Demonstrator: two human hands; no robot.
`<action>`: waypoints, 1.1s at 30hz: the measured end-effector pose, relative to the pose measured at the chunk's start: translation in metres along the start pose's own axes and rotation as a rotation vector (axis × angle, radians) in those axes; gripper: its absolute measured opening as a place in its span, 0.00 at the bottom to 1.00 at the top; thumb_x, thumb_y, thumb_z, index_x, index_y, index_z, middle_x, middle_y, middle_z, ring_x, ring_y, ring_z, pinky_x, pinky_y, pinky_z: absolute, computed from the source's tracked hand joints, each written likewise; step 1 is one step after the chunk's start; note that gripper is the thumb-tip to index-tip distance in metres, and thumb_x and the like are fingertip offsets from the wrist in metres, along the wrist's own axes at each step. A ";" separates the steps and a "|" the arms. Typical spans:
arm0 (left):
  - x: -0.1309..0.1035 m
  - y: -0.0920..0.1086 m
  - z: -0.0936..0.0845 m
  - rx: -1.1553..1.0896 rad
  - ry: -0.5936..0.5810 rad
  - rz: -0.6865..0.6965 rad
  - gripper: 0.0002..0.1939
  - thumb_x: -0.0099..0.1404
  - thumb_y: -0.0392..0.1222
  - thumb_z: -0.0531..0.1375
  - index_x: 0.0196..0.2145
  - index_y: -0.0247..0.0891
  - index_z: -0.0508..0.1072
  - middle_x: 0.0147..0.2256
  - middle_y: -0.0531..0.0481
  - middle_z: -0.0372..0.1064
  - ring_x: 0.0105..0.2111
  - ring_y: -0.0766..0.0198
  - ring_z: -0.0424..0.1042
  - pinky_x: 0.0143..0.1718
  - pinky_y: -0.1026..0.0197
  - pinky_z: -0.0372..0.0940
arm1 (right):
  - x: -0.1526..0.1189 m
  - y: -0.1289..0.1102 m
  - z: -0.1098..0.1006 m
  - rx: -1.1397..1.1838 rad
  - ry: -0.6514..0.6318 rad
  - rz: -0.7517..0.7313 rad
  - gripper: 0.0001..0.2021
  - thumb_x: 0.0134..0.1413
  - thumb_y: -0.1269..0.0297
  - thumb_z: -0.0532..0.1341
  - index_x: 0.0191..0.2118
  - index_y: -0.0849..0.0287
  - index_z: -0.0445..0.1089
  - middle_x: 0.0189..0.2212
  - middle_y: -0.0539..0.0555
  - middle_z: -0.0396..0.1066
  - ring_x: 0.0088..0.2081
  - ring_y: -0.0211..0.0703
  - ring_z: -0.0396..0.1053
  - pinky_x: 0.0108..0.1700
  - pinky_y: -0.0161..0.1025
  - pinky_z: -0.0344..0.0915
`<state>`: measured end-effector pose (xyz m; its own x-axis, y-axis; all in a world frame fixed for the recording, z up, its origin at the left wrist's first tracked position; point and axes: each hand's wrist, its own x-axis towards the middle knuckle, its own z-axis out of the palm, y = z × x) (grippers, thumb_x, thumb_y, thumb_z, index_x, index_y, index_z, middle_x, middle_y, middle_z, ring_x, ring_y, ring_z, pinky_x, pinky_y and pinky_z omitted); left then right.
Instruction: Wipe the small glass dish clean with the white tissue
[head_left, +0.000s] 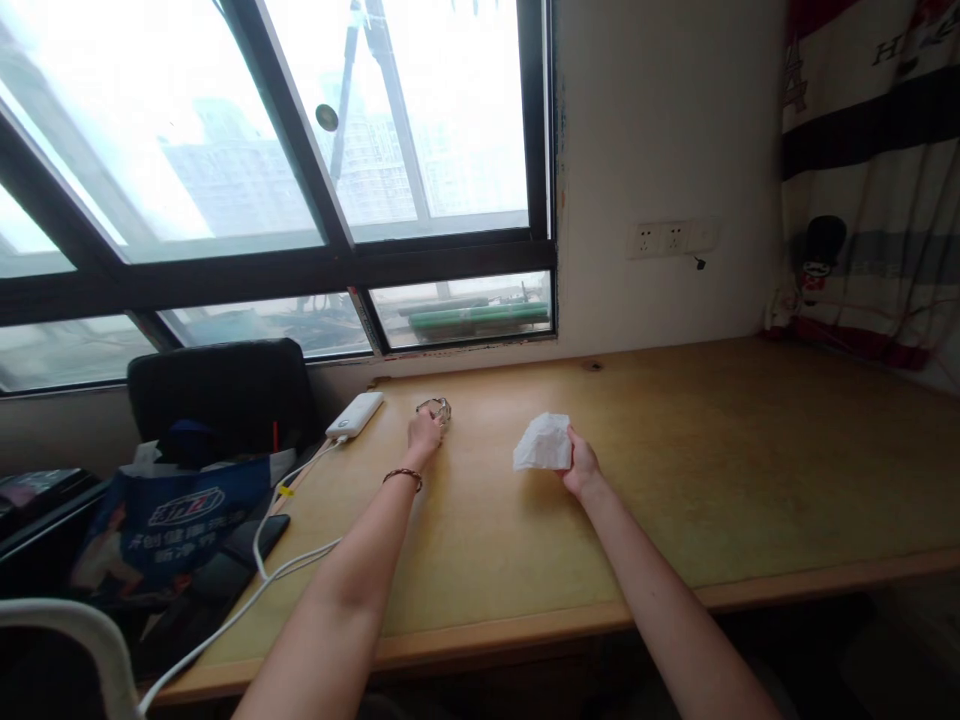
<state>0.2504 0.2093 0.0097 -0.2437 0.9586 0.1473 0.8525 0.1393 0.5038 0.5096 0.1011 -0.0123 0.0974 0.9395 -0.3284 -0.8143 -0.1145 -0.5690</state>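
My left hand (pixel 425 432) is stretched out over the far left part of the desk, its fingers closed on a pair of thin-framed glasses (pixel 444 408). Part of the glasses is hidden behind the fingers. A dark beaded bracelet (pixel 403 477) circles my left wrist. To the right, my right hand (pixel 581 464) pinches the right edge of a white tissue (pixel 543 443). The tissue is somewhat crumpled and held just above the desk, apart from the glasses.
A white power bank (pixel 355 414) lies on the desk (pixel 720 470) near its left edge, with a white cable (pixel 264 530) trailing down. Left of the desk are a black chair (pixel 223 395) and a blue bag (pixel 187 515). A window and wall sockets (pixel 660 239) are behind.
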 end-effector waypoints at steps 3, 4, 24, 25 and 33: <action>-0.031 0.010 0.008 -0.153 0.063 0.146 0.11 0.59 0.43 0.50 0.38 0.36 0.64 0.29 0.46 0.69 0.22 0.67 0.68 0.26 0.67 0.58 | 0.002 0.002 0.001 0.008 0.040 -0.082 0.09 0.51 0.62 0.52 0.33 0.58 0.66 0.27 0.50 0.72 0.31 0.37 0.70 0.34 0.35 0.67; -0.044 0.015 0.011 -0.244 0.088 0.221 0.11 0.59 0.43 0.50 0.38 0.37 0.64 0.28 0.48 0.69 0.21 0.67 0.68 0.26 0.67 0.58 | 0.002 0.003 0.001 0.015 0.033 -0.106 0.09 0.50 0.60 0.52 0.33 0.57 0.66 0.28 0.50 0.72 0.32 0.37 0.70 0.35 0.35 0.67; -0.155 0.066 0.046 -0.441 -0.042 0.623 0.13 0.58 0.36 0.50 0.40 0.40 0.68 0.31 0.43 0.67 0.30 0.61 0.68 0.31 0.63 0.60 | -0.012 0.033 0.004 -0.160 -0.314 -0.182 0.11 0.33 0.72 0.64 0.30 0.61 0.66 0.27 0.50 0.70 0.29 0.36 0.68 0.31 0.32 0.64; -0.156 0.067 0.045 -0.459 -0.052 0.619 0.13 0.58 0.37 0.51 0.40 0.40 0.69 0.31 0.43 0.67 0.29 0.61 0.68 0.31 0.63 0.60 | -0.011 0.034 0.004 -0.172 -0.276 -0.206 0.11 0.33 0.72 0.64 0.30 0.61 0.66 0.27 0.50 0.70 0.28 0.36 0.68 0.30 0.32 0.64; -0.159 0.073 0.039 -0.714 -0.126 0.427 0.31 0.50 0.46 0.60 0.51 0.38 0.57 0.26 0.47 0.70 0.25 0.63 0.69 0.30 0.64 0.62 | 0.000 0.028 -0.006 -0.423 -0.016 -0.523 0.10 0.37 0.70 0.59 0.32 0.60 0.65 0.24 0.47 0.70 0.25 0.35 0.66 0.27 0.30 0.62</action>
<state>0.3696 0.0772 -0.0098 0.1236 0.9197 0.3727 0.3521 -0.3918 0.8500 0.4905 0.0960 -0.0326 0.4067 0.9101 0.0799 -0.3680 0.2432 -0.8975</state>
